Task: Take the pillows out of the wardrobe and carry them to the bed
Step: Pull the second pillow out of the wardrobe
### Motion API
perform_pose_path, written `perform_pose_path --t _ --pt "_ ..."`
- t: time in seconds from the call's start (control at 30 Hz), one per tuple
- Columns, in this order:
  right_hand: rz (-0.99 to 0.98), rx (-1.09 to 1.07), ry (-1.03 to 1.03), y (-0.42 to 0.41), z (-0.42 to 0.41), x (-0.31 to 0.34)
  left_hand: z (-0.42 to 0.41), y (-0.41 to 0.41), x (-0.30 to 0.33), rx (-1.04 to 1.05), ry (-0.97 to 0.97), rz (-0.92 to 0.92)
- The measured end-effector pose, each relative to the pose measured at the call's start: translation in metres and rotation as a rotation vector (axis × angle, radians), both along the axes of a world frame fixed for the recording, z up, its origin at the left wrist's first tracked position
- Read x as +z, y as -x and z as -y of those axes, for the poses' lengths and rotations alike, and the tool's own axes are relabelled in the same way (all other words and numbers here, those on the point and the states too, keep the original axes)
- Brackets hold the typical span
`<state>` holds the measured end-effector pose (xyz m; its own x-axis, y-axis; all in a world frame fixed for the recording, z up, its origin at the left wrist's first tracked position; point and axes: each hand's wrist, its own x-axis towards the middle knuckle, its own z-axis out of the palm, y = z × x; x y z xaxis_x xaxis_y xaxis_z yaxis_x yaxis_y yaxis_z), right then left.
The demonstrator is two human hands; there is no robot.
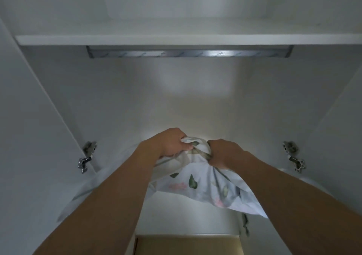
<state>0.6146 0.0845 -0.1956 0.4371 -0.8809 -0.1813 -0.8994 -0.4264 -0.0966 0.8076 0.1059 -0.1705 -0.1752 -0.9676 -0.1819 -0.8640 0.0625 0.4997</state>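
Observation:
A pillow (pixel 197 182) in a pale cover printed with green leaves and pink flowers hangs in front of the open white wardrobe (pixel 176 98). My left hand (pixel 172 143) grips the bunched top edge of the cover from the left. My right hand (pixel 223 153) grips the same bunched edge from the right, close beside the left hand. The pillow's body droops below my hands, partly hidden behind both forearms. Part of the cover shows left of my left forearm.
A white shelf (pixel 176 38) runs across the top with a metal hanging rail (pixel 188 53) under it. Door hinges sit at the left (pixel 87 155) and right (pixel 293 157). A brown surface (pixel 188 245) shows at the bottom.

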Motion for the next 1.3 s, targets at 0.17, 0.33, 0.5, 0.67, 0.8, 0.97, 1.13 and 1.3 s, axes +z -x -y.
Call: perform_pose_path --t 0.17,0.33,0.5,0.67,0.8,0.97,1.13,1.3 --pt "-0.127 0.032 -0.063 -0.038 -0.021 0.008 -0.042 -0.033 -0.006 0.149 0.002 -0.098" --pt "-0.269 0.131 -0.224 -0.075 -0.047 0.03 -0.107 -0.067 -0.013 0.457 0.16 -0.064" --pt "-0.372 0.241 -0.301 -0.102 -0.078 0.045 -0.177 -0.085 -0.009 0.88 0.554 -0.198" --pt "-0.422 0.334 -0.365 -0.123 -0.12 0.051 -0.247 -0.079 -0.009 1.199 0.949 0.025" --pt "-0.438 0.424 -0.338 -0.135 -0.146 0.053 -0.298 -0.08 -0.008 1.459 1.176 0.1" --pt "-0.38 0.454 -0.322 -0.129 -0.171 0.066 -0.323 -0.086 0.0 1.553 1.3 0.13" --pt "-0.375 0.442 -0.333 -0.105 -0.176 0.079 -0.327 -0.092 0.012 1.777 1.256 -0.073" --pt "-0.364 0.441 -0.309 -0.092 -0.169 0.072 -0.33 -0.085 0.007 1.784 1.215 -0.251"
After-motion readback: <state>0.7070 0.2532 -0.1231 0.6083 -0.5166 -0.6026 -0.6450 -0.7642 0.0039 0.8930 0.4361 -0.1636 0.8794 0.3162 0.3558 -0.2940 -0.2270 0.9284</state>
